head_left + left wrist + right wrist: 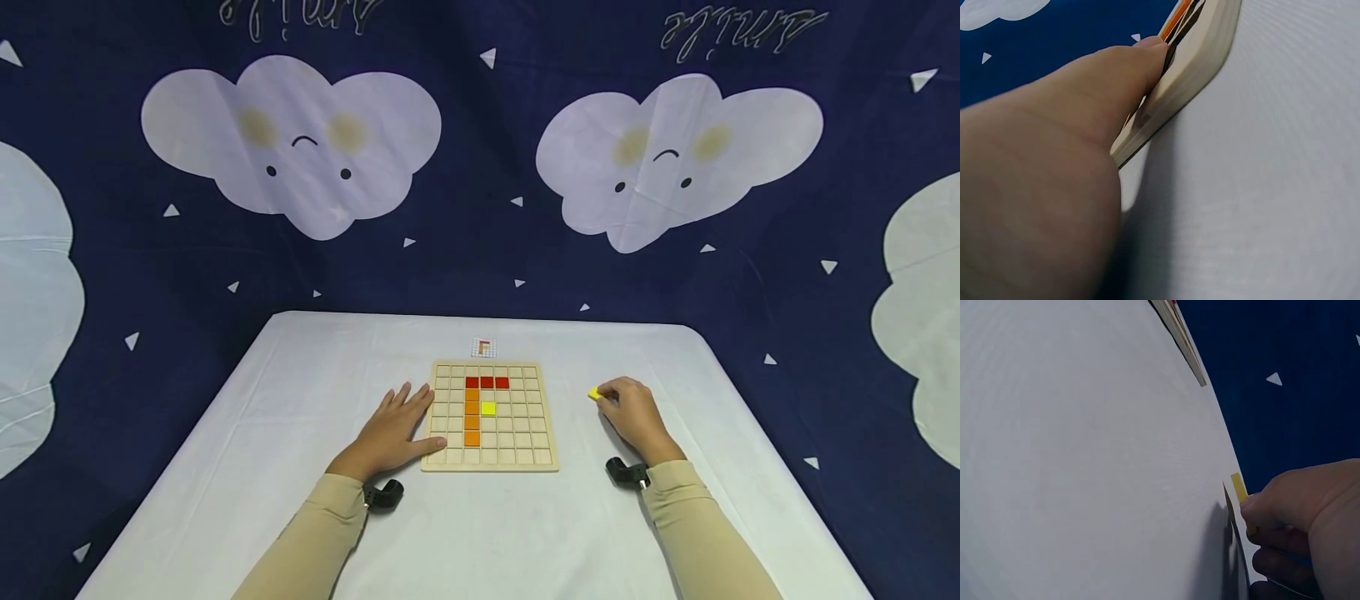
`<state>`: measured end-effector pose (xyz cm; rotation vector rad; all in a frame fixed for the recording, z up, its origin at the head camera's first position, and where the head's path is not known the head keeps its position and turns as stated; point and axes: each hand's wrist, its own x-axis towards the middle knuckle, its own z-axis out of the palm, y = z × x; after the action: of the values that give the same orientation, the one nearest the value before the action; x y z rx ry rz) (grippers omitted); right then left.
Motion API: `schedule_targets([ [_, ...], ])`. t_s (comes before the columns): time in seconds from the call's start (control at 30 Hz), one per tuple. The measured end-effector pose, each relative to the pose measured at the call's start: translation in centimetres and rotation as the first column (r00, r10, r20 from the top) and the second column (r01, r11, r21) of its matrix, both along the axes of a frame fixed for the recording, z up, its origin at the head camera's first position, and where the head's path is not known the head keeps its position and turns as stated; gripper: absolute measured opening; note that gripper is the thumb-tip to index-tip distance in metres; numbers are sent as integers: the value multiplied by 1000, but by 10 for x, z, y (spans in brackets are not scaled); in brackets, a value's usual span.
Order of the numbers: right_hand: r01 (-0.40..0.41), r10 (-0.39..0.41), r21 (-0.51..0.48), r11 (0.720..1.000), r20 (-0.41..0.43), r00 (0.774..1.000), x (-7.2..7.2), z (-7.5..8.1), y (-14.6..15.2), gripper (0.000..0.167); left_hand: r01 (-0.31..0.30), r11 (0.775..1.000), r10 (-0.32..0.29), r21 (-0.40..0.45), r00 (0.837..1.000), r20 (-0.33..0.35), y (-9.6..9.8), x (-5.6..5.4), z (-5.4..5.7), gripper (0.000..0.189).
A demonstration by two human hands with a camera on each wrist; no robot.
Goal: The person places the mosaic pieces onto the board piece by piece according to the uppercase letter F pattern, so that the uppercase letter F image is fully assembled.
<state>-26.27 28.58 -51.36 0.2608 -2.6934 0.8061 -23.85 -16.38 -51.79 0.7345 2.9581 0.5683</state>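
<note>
A square wooden grid board [517,457] lies on the white table. In its cells sit three red tiles [487,383] in a row, a column of several orange tiles [472,422] below the leftmost red one, and one yellow tile [488,408] beside that column. My left hand [393,429] rests on the board's left edge with fingers spread, its thumb [1129,72] lying over the frame. To the right of the board, my right hand [633,415] pinches another yellow tile [594,393] between thumb and fingertips. That held tile [1239,486] stands tilted close over the tabletop.
Just behind the board lies a small printed card [483,347] with a coloured grid pattern. Beyond the table's far edge [600,323] hangs a dark blue cloth [480,150] with white clouds. Each wrist carries a black camera mount [626,472].
</note>
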Motion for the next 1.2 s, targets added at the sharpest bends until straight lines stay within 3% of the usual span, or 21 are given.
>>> schedule_targets([
  [0.17, -38, 37, -19, 999, -38, 999, 0, 3, -9, 17, -1, 1000, 1, -4, 1000, 3, 0, 0, -1, 102],
  [0.4, -104, 103, -54, 993, -6, 995, 0, 7, -27, 16, -5, 1000, 5, -3, 1000, 4, 1, 1, 1, 102],
  [0.57, -181, 179, -67, 981, -41, 983, 0, 11, -41, 16, -7, 1000, 7, -6, 1000, 6, 1, 2, 1, 102],
  [0.73, -271, 268, -66, 960, -51, 962, -1, 17, -58, 16, -5, 1000, 5, -6, 1000, 4, 1, 1, 1, 102],
  [1.0, -404, 403, 3, 915, 49, 914, -7, 23, -89, 15, -8, 1000, 8, -6, 1000, 13, 0, 0, 0, 103],
  [1.2, -482, 477, 57, 875, 82, 875, -10, 20, -107, 16, -18, 1000, 18, -11, 1000, 12, 2, 1, 1, 103],
])
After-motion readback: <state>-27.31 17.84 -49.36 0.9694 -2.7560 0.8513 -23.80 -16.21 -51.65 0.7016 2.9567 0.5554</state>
